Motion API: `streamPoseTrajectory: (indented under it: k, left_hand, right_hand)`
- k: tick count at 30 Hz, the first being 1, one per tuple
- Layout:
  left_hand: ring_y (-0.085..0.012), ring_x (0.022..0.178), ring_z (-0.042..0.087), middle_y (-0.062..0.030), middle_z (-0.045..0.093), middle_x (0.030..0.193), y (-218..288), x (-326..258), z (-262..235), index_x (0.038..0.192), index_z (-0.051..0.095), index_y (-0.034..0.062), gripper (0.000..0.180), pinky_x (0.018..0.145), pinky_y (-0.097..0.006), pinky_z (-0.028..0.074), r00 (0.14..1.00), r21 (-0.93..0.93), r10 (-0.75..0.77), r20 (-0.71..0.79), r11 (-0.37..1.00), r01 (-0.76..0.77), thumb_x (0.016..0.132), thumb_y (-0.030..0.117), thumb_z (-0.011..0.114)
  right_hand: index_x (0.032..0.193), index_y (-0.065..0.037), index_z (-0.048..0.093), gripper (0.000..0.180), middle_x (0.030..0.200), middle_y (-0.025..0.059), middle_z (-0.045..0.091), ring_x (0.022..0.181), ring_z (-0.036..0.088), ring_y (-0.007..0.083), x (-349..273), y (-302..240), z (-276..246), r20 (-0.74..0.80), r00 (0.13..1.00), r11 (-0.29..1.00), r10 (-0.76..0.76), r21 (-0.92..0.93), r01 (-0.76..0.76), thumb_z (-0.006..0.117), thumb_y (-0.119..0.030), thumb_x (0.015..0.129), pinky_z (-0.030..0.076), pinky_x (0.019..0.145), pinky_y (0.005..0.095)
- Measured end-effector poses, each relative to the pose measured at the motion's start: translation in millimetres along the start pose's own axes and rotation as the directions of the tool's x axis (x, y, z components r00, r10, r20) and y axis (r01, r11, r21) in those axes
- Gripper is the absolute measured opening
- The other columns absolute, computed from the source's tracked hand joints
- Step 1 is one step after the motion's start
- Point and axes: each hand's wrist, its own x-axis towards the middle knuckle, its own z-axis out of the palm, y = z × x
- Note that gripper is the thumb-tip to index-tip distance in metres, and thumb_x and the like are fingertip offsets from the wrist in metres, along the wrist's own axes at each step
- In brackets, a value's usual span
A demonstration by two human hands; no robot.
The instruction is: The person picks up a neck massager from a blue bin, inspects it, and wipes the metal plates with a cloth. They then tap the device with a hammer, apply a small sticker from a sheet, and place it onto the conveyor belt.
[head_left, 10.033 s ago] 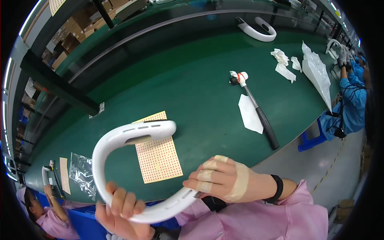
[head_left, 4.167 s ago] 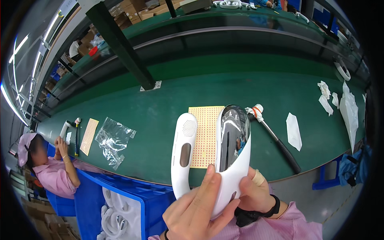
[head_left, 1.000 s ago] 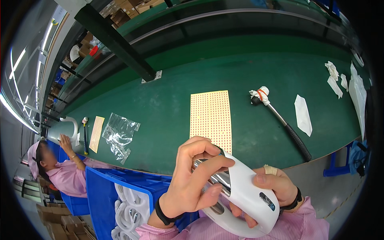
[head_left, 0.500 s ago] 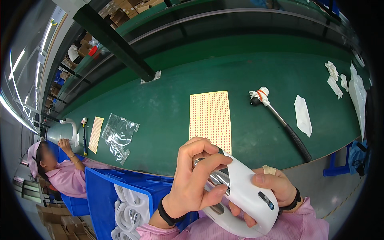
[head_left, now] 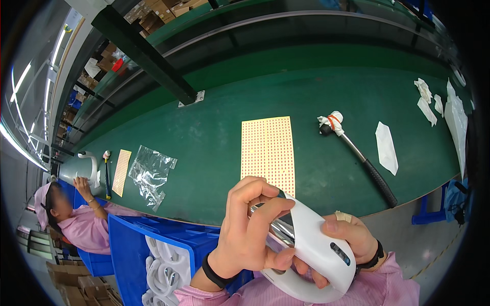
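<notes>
green bench [head_left: 214, 132] | blue bin [head_left: 153, 245] (white curved shells [head_left: 163, 265] inside) | hands grip white housing [head_left: 316, 250]

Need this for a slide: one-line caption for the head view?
Both hands, left hand and right hand, grip a white curved plastic housing above a green workbench.

A smooth, glossy white plastic shell [head_left: 314, 250] with a mirror-bright chrome strip is gripped by the bare left hand [head_left: 250, 229] and right hand [head_left: 349, 237], above pink cloth sleeves [head_left: 306, 296]. The green bench top [head_left: 214, 132] is seen as matt and slightly felt-like, and on it a paper sheet of small dots [head_left: 268, 150], a crinkled clear plastic bag [head_left: 150, 173] and a hammer [head_left: 357, 153] with a shiny metal shaft, black rubbery grip and cloth-wrapped head are laid. A blue bin [head_left: 132, 245] of smooth hard plastic is filled with more glossy white plastic parts.
</notes>
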Motion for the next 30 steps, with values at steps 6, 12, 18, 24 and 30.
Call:
streamPoseTrajectory:
  k: [6,12,18,24,30]
  left_hand:
    - [-0.0321,0.09,0.051,-0.0165,0.045,0.1,-6,-1,6,0.098,0.058,-0.0012,0.053,0.068,-0.036,0.05,0.999,0.09,0.039,-0.029,0.995,-0.036,0.08,0.049,0.057]
    - [-0.032,0.094,0.052,-0.0168,0.047,0.098,-3,-7,4,0.098,0.058,-0.0017,0.051,0.068,-0.036,0.051,0.992,-0.006,-0.108,-0.061,0.994,0.107,0.084,0.047,0.053]
    - [-0.0371,0.104,0.051,-0.0169,0.05,0.107,-7,5,-10,0.103,0.061,0.0008,0.047,0.081,-0.041,0.049,0.992,0.098,0.042,0.121,0.994,-0.054,0.08,0.041,0.058]
    - [-0.0355,0.109,0.053,-0.0147,0.06,0.108,20,16,-29,0.097,0.069,0.012,0.038,0.085,-0.041,0.047,0.966,0.37,0.092,0.242,0.912,-0.18,0.081,0.043,0.052]
    - [-0.0289,0.094,0.064,-0.014,0.065,0.102,33,33,-56,0.099,0.067,0.0092,0.036,0.08,-0.039,0.052,0.774,0.478,0.214,0.596,0.68,-0.556,0.084,0.04,0.056]
  right_hand:
    - [0.099,0.015,0.053,0.056,0.086,0.028,0.06,0.057,0.064,0.0318,0,-1,1,-0.06,0.998,1.0,0.0,-0.015,-0.001,0.03,-0.035,0.096,0.054,0.05,0.0359]
    - [0.101,0.015,0.052,0.056,0.089,0.0282,0.059,0.059,0.065,0.0306,4,-4,6,-0.034,0.998,0.995,0.043,-0.087,-0.046,0.03,-0.036,0.096,0.055,0.051,0.0351]
    - [0.108,0.015,0.048,0.055,0.095,0.0288,0.058,0.064,0.065,0.031,-2,-3,0,-0.029,0.998,0.996,0.052,-0.066,-0.053,0.033,-0.037,0.095,0.056,0.054,0.0343]
    - [0.114,0.013,0.044,0.048,0.097,0.0289,0.059,0.069,0.066,0.032,-4,-8,10,-0.045,0.997,0.986,0.062,-0.151,-0.068,0.033,-0.03,0.096,0.056,0.058,0.0357]
    - [0.117,0.003,0.05,0.038,0.096,0.014,0.065,0.073,0.066,0.0165,-6,-2,8,-0.017,0.997,0.995,0.081,-0.061,-0.082,0.044,-0.028,0.096,0.054,0.064,0.0265]
